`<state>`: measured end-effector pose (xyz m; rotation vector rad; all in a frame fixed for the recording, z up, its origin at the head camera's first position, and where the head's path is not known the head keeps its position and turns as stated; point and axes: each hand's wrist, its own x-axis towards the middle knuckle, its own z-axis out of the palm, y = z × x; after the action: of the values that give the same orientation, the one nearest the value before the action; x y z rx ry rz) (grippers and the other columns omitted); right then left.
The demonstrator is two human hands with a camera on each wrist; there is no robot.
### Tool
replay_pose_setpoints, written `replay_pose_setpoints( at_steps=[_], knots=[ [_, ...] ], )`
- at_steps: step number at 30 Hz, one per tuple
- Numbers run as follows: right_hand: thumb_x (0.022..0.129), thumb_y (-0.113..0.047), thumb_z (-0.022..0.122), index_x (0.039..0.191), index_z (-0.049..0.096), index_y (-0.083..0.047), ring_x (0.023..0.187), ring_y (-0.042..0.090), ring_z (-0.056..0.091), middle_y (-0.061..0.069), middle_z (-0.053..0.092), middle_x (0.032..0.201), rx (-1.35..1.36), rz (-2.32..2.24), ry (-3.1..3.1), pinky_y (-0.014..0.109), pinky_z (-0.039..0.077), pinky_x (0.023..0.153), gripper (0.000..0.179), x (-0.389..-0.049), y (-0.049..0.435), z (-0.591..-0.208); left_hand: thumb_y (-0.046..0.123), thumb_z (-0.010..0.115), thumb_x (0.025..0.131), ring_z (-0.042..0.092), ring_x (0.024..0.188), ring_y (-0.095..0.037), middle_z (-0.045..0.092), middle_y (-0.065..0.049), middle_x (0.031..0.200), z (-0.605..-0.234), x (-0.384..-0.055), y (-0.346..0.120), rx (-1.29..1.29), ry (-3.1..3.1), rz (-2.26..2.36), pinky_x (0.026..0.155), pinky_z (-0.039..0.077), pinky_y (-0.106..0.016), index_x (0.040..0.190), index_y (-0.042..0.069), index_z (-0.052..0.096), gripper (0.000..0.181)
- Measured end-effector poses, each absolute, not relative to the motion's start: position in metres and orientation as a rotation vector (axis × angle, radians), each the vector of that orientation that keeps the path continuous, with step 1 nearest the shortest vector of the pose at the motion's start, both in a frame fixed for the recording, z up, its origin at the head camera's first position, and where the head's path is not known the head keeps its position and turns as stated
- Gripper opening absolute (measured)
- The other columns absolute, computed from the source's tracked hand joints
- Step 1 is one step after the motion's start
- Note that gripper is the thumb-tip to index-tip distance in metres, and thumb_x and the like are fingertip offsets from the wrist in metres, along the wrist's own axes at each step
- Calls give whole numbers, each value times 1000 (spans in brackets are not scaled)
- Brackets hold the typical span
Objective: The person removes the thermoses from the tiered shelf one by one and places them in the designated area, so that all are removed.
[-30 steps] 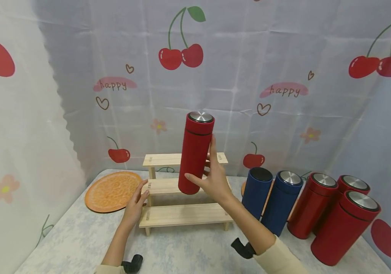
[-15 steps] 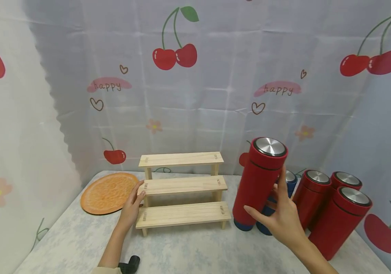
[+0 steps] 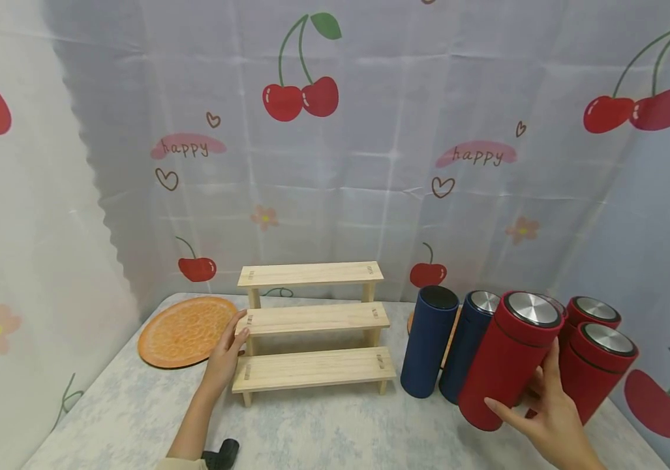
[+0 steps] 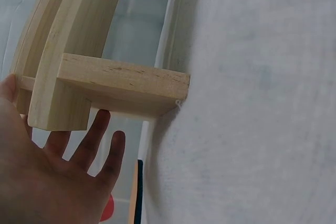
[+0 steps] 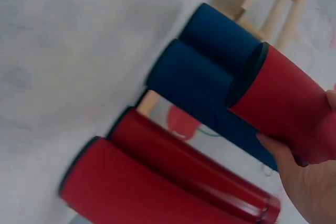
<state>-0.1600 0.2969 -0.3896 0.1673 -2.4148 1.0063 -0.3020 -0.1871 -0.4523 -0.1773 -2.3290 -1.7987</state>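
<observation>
My right hand (image 3: 554, 414) grips a red thermos (image 3: 505, 365) with a silver lid, thumb on the near side. It leans in the head view and overlaps a dark blue thermos (image 3: 470, 339) and another red one. In the right wrist view the held red thermos (image 5: 283, 98) shows its dark base, raised off the table. My left hand (image 3: 226, 352) holds the left end of a three-step wooden rack (image 3: 314, 318) at its middle board. In the left wrist view several fingers (image 4: 98, 135) of that hand extend beside the end of the rack (image 4: 73, 87).
Another blue thermos (image 3: 428, 343) with a black lid stands right of the rack. Red thermoses (image 3: 599, 365) stand at the far right. A round orange mat (image 3: 188, 333) lies left of the rack, and another peeks out behind the blue thermoses. A cherry-print curtain (image 3: 358, 163) backs the table.
My right hand has carried the red thermos from in front of the rack to the right and down, beside the other thermoses. The left hand stays at the rack.
</observation>
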Motion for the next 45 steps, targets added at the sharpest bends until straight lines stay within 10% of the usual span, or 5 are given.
replay_pose_setpoints(
  at_steps=[6,42,45],
  knots=[
    [72,-15,80,139,-25,-39,90,45,59,37,44,120,77,1212,-2550,45,53,64,127,-166,307,-412,42,45,96,36,126,-35,26,-10,148,-462,-310,-192,-166,-2323,-1788,92,39,-53,143,27,31,52],
    [74,-13,78,139,-26,-38,107,55,43,35,29,132,113,1287,-2488,51,49,74,125,-177,317,-438,44,47,94,38,124,-37,26,-12,148,-459,-313,-195,-191,-2321,-1839,93,36,-56,143,26,30,55],
    [75,-12,78,141,-24,-35,111,49,40,31,25,137,120,1240,-2446,33,50,82,124,-172,312,-427,44,49,93,41,121,-37,25,-14,148,-450,-311,-197,-184,-2374,-1878,93,37,-54,143,26,29,57]
  ],
)
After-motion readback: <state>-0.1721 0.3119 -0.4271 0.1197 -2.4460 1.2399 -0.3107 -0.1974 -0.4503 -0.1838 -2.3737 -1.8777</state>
